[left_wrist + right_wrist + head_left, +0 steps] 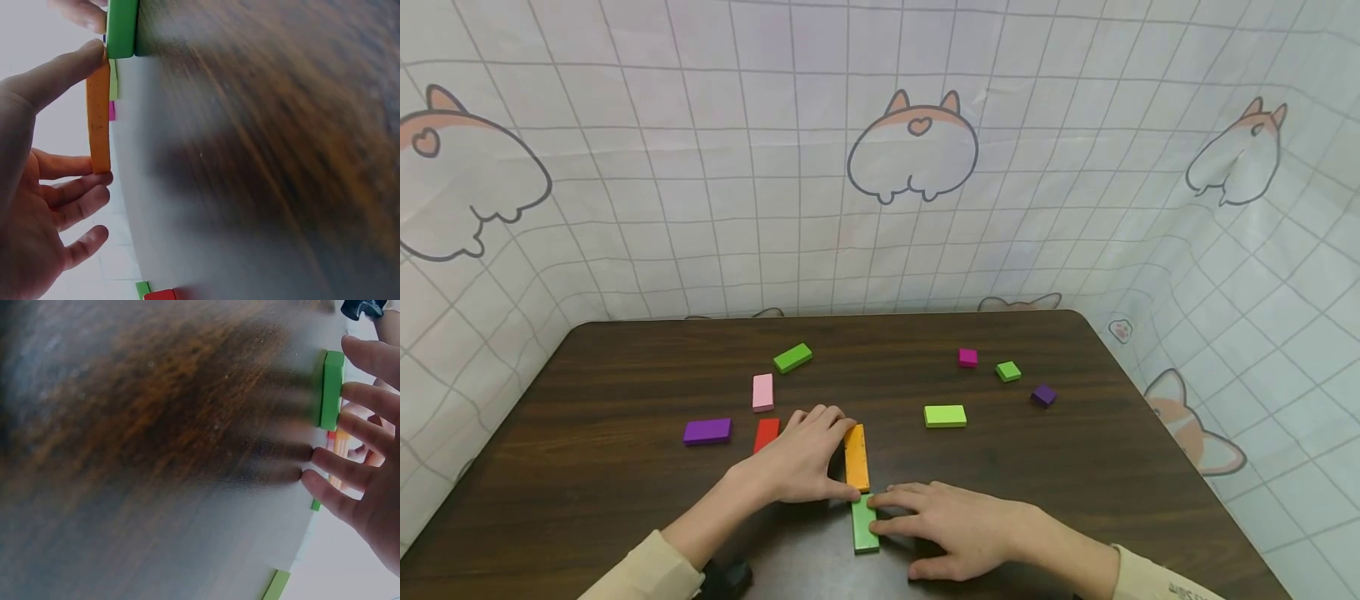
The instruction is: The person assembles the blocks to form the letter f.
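My left hand [805,458] grips a long orange block [857,458] by its two ends, thumb at the near end and index finger at the far one. In the left wrist view this orange block [99,125] spans from thumb to fingers. Directly in front of it lies a green block [865,535], lined up nearly end to end with it. My right hand [958,527] has its fingers extended, with fingertips touching the right side of the green block. From the right wrist view, two fingers meet the green block [332,390] while others rest on the tabletop.
Beside my left hand lies a red block [767,433], partly hidden. Purple [707,432], pink [763,392] and green [793,357] blocks lie left and behind. Rightward are a lime block [945,417] and small magenta [967,357], green [1008,372] and dark purple [1043,396] blocks.
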